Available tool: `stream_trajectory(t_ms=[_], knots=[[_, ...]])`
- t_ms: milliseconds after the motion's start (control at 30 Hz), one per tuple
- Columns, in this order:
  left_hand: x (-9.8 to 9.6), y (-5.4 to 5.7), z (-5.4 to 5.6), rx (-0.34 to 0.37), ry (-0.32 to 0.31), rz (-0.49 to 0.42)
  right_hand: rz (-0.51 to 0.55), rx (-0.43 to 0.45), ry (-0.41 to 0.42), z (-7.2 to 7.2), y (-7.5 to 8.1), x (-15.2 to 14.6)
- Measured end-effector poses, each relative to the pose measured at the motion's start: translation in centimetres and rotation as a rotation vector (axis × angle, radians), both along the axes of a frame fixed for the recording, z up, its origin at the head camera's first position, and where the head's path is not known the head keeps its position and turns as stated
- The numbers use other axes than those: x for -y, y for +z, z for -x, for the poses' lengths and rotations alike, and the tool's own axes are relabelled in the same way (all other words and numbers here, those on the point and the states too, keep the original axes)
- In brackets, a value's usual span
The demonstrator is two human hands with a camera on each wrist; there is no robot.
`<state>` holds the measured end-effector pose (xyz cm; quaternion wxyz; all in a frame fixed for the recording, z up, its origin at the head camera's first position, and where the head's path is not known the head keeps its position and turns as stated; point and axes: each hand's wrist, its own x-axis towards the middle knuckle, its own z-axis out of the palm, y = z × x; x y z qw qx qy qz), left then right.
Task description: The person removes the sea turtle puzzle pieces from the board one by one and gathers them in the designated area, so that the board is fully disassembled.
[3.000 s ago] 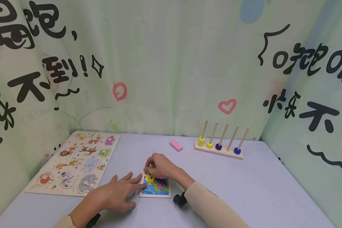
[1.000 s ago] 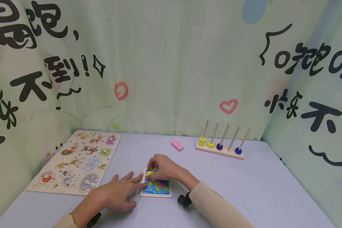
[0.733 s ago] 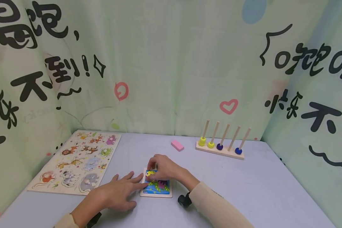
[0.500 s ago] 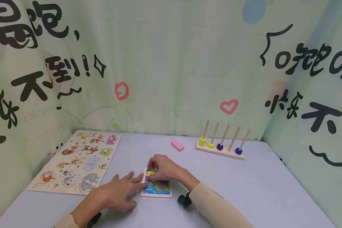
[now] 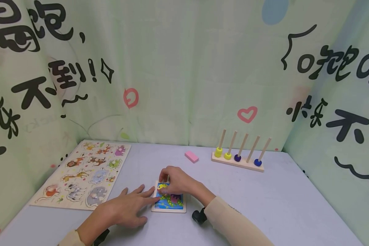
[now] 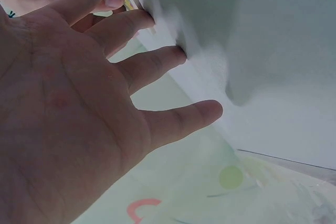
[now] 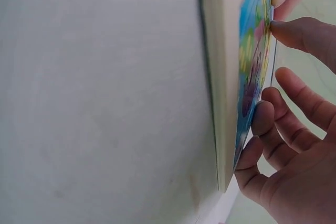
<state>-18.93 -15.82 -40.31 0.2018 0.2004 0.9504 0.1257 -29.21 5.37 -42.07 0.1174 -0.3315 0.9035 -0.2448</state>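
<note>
A small jigsaw puzzle [image 5: 169, 205] with a blue sea picture lies on the table in a pale wooden frame. My left hand [image 5: 126, 209] is spread flat at its left side, one fingertip over the picture and another at the frame's edge. In the left wrist view the left palm [image 6: 68, 103] shows, fingers apart. My right hand [image 5: 176, 181] arches over the upper part, thumb on the picture beside a yellow figure. In the right wrist view the right hand [image 7: 299, 156] touches the picture [image 7: 252, 72] with thumb and some bent fingertips, a gap between thumb and index finger.
A large wooden animal puzzle board [image 5: 84, 172] lies at the left. A pink block [image 5: 191, 156] sits beyond my right hand. At the back right stands a peg stacker [image 5: 238, 163] with yellow and dark blue beads. Printed curtains [image 5: 184, 85] enclose the table's back and sides.
Compared with three seconds ago, my right hand has shifted slightly right, its thumb lower on the picture and more of the yellow figure's top showing. Over the last second, both hands stay nearly still.
</note>
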Motion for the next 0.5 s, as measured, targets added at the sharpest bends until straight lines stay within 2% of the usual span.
stream_trajectory(t_ms=[500], knots=[[0.05,-0.01,-0.06,-0.007,-0.005,-0.004,0.009,-0.023,0.027,0.07,-0.10,0.04]])
